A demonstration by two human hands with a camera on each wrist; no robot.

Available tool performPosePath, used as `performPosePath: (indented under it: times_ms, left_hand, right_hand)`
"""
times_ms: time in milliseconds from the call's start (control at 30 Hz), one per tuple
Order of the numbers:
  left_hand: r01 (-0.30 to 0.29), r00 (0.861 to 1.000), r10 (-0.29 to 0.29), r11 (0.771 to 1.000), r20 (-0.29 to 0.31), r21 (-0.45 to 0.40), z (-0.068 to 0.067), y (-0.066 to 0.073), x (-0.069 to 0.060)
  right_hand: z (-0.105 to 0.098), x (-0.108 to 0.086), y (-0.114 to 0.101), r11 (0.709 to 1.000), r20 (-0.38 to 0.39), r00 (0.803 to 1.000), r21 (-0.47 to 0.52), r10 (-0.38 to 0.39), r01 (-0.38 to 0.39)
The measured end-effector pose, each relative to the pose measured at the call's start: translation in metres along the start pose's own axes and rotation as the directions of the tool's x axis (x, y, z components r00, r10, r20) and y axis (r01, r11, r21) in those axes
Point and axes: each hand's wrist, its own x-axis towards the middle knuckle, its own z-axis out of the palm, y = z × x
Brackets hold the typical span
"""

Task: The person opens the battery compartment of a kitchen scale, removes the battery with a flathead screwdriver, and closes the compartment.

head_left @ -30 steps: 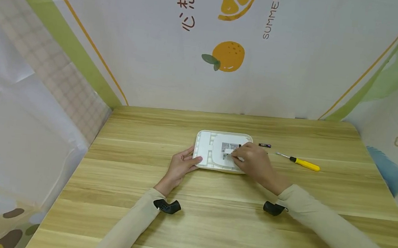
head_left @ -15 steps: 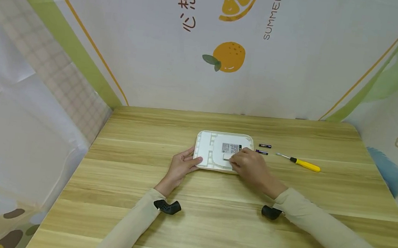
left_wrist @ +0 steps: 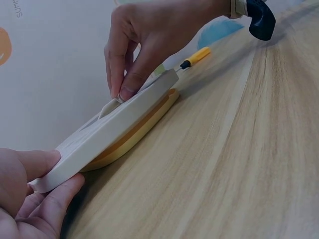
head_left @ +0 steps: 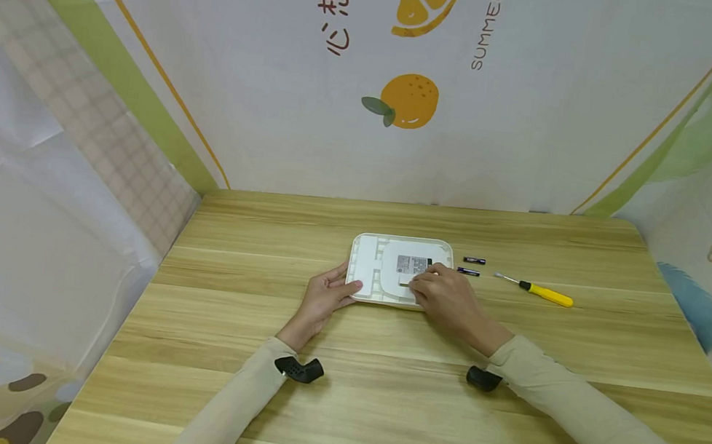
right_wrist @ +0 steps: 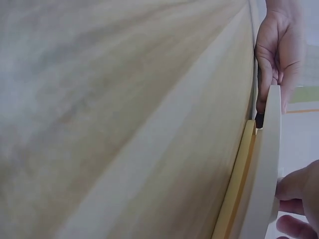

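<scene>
A white, rounded rectangular device (head_left: 363, 252) lies back side up, with a printed label (head_left: 412, 265) on its raised middle. My left hand (head_left: 324, 297) grips its left end, thumb on top and fingers underneath. Between the thumb and fingers of my right hand (head_left: 446, 297) is a small white cover (left_wrist: 109, 107), tilted against the device's back just below the label. Most of this cover is hidden by the fingers in the head view. In the left wrist view, a yellow part (left_wrist: 142, 142) shows under the white body, and the gripped end is raised off the table.
Right of the device lie two dark batteries, one farther back (head_left: 474, 260) and one nearer (head_left: 469, 271). Beside them is a screwdriver (head_left: 545, 294) with a yellow handle. The wooden table (head_left: 375, 400) meets a printed cloth backdrop (head_left: 502, 158) at its far edge.
My right hand has shifted slightly toward me with the small cover, baring the nearer battery it mostly hid. The cover's angle has changed. The left hand and the device have stayed put.
</scene>
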Motion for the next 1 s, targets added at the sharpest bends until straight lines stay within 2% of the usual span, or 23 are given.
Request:
performPosePath:
  times_ms: [233, 367, 533, 800, 1000]
  left_hand:
    - [0.007, 1.0, -0.007, 1.0, 0.003, -0.005, -0.001, -0.001, 0.0]
    - [0.009, 1.0, -0.009, 1.0, 0.004, 0.0, 0.0, -0.001, 0.001]
    - [0.011, 1.0, -0.011, 1.0, 0.002, -0.003, 0.0, -0.001, 0.0]
    - [0.016, 1.0, -0.016, 1.0, 0.007, -0.005, 0.0, 0.0, -0.001]
    - [0.01, 1.0, -0.01, 1.0, -0.003, -0.002, 0.0, 0.002, -0.001]
  right_hand:
    - [-0.003, -0.002, -0.002, 0.998, 0.083, 0.995, 0.033, 0.056, -0.059]
    - [-0.005, -0.002, -0.002, 0.997, 0.111, 0.992, 0.029, 0.065, -0.068]
    - [-0.006, -0.003, -0.003, 0.999, 0.138, 0.989, 0.007, 0.049, -0.05]
    - [-0.01, -0.007, -0.011, 0.994, 0.226, 0.974, -0.112, 0.033, -0.008]
    - [-0.009, -0.008, -0.013, 0.985, 0.251, 0.968, -0.167, 0.006, 0.037]
